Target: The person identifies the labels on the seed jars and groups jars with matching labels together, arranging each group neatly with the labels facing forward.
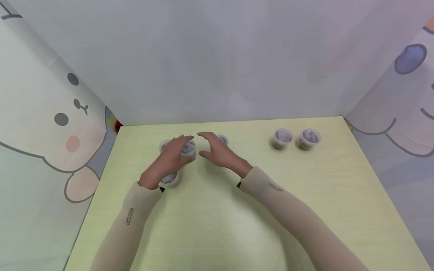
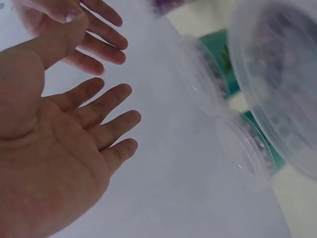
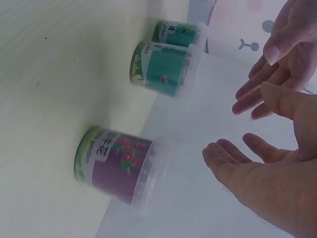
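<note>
My left hand (image 1: 169, 158) hovers over the left part of the table, fingers spread and nothing in its grasp. Below and around it stand two teal-labelled tubs with clear lids, a near one (image 3: 161, 69) and a far one (image 3: 176, 33). Another tub (image 1: 170, 180) is nearer me, partly covered by the left wrist. Facing the left hand across a small gap, my right hand (image 1: 222, 153) is also empty, its fingers loosely bent. Just beyond it stands a purple-labelled tub (image 3: 119, 163) with red flowers on the label, mostly hidden behind the hand in the head view.
Two more lidded tubs, one (image 1: 282, 138) beside the other (image 1: 309, 139), stand at the back right of the pale yellow table (image 1: 210, 226). A plain whitish curtain (image 1: 223, 64) hangs behind the table's back edge, and cartoon-printed cloth (image 1: 44, 124) hangs at both sides.
</note>
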`<state>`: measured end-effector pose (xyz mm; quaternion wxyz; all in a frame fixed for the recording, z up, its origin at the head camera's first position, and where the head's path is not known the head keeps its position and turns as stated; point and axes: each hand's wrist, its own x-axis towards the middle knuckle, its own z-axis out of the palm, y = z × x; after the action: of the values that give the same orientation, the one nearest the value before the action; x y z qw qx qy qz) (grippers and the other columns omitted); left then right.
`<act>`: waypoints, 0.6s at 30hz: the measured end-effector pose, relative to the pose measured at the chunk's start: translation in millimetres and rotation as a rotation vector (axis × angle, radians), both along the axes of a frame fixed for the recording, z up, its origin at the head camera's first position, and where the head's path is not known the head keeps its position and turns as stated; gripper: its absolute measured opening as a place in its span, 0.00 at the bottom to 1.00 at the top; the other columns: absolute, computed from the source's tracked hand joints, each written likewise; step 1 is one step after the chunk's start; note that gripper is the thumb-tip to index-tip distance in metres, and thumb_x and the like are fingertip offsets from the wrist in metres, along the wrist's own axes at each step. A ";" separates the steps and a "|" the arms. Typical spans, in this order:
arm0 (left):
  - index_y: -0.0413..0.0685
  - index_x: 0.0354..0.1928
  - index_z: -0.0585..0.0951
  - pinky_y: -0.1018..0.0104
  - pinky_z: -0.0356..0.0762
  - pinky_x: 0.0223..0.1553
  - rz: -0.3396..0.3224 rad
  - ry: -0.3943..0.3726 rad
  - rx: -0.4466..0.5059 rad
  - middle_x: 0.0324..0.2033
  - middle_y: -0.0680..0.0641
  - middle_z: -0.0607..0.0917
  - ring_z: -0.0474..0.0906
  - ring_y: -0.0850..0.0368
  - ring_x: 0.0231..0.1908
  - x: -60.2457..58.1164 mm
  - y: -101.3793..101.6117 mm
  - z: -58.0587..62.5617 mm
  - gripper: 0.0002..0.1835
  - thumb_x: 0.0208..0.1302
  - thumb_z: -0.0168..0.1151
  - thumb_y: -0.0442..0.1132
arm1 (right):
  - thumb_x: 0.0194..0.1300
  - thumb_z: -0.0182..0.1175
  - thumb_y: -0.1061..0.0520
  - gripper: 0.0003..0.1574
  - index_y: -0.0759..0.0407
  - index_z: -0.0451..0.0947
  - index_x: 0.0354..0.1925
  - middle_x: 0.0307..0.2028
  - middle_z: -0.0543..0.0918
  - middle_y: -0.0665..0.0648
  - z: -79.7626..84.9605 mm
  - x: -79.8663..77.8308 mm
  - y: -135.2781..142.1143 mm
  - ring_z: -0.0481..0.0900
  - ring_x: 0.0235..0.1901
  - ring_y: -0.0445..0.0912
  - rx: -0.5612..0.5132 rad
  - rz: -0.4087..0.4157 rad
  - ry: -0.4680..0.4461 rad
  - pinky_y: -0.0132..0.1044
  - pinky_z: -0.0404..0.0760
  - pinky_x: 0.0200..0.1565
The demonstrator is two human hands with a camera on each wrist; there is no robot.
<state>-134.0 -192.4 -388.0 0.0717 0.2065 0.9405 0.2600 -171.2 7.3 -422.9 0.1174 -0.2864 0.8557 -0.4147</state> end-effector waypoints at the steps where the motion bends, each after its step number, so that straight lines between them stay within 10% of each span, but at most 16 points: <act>1: 0.40 0.66 0.61 0.49 0.42 0.67 -0.006 0.011 0.006 0.63 0.39 0.65 0.50 0.40 0.67 2.7 2.6 0.7 0.36 0.58 0.65 0.40 | 0.64 0.59 0.54 0.39 0.56 0.54 0.68 0.66 0.58 0.56 0.6 1.9 4.5 0.57 0.65 0.46 -0.008 -0.008 -0.003 0.41 0.61 0.62; 18: 0.48 0.67 0.62 0.52 0.56 0.63 0.010 0.002 0.109 0.64 0.47 0.66 0.57 0.49 0.65 39.6 44.4 -4.6 0.34 0.61 0.63 0.44 | 0.64 0.58 0.58 0.36 0.58 0.56 0.67 0.64 0.62 0.56 -4.0 25.9 86.9 0.60 0.64 0.50 -0.160 -0.109 0.016 0.47 0.62 0.61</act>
<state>-94.3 -148.0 -392.6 0.0581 0.2059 0.9260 0.3110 -145.3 94.2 -426.9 0.0645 -0.2514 0.8350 -0.4853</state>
